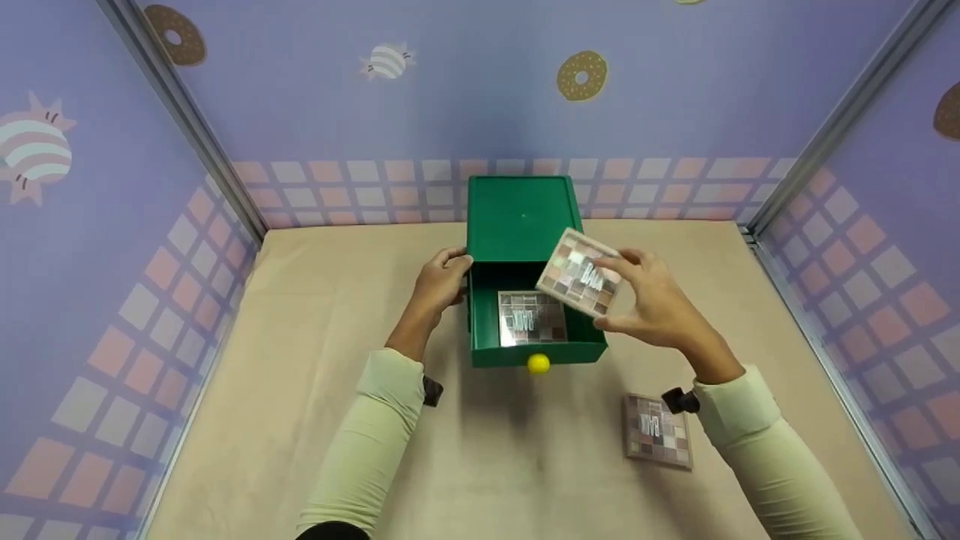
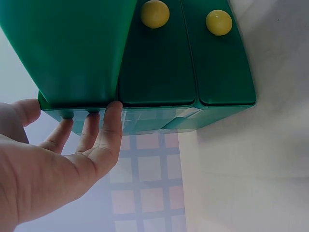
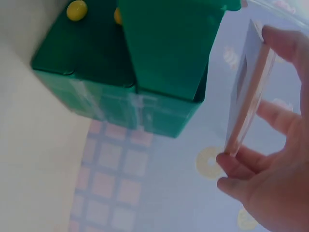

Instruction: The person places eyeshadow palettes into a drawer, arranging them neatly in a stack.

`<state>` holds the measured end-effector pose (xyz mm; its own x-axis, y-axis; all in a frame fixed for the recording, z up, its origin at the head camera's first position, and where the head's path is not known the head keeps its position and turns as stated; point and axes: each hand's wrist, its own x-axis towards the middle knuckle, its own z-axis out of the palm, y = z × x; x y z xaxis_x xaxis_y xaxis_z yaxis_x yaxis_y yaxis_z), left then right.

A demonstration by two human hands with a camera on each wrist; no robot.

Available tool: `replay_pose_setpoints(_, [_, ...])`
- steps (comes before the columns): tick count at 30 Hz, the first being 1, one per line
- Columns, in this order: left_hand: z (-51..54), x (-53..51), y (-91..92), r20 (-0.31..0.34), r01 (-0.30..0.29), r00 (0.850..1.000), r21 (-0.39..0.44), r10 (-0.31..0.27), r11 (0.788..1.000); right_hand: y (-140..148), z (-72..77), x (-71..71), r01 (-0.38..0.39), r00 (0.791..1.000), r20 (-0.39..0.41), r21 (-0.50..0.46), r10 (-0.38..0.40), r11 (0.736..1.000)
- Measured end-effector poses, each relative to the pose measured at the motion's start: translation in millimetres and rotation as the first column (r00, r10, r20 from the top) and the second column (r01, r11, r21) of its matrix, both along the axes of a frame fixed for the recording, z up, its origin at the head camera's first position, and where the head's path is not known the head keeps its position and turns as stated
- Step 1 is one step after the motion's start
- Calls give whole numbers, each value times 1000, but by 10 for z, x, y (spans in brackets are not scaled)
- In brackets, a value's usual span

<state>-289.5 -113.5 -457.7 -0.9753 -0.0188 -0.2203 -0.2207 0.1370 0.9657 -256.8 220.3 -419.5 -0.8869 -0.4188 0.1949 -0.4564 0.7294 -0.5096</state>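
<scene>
Green plastic cabinet (image 1: pixel 523 217) at far middle of tabletop (image 1: pixel 322 315), top drawer (image 1: pixel 577 354) pulled out toward the person, yellow knob (image 1: pixel 538 364) on its front; two lower drawers (image 2: pixel 159 67) closed, per left wrist view; key relation, held palette (image 1: pixel 577 274) versus mouth of top drawer; lies up and left of right hand (image 1: pixel 656 304) in head view, across right rim of top drawer and partly in front of cabinet's near right corner, so on the drawer side of that hand; looks raised in right wrist view, with visible gap to drawer wall and no contact; exact height not readable; near-square outline, so no long axis to speak of; edges skewed clockwise against drawer walls; second palette (image 1: pixel 531 319) flat inside top drawer, squared up, near front wall, with bare floor to its right and behind; by eye about as wide as held palette, with right-hand strip looking narrower; skew and tilt probably of more account than reach, as a judgement; third palette (image 1: pixel 658 431) flat on tabletop, nearer the person and right of top drawer, apart from it; right hand pinching held palette between thumb and fingers; left hand (image 1: pixel 441 279) not clenched, fairly straight fingertips against cabinet's left side, thumb at upper edge; right hand the nearer one, left hand across on the far side of the drawer mouth.
</scene>
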Motion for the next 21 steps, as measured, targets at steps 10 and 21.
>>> replay_pose_setpoints(10, [-1, -3, -10, 1, -1, 1000, 16, 1, 1000, -271, 77, -56, -235, 970, 95, 115, 225, 965])
replay_pose_setpoints(21, [12, 6, -10, 16, 3, 1000, 18, -4, 1000, -450, 102, -150, -326, 940, 169, 180, 297, 928])
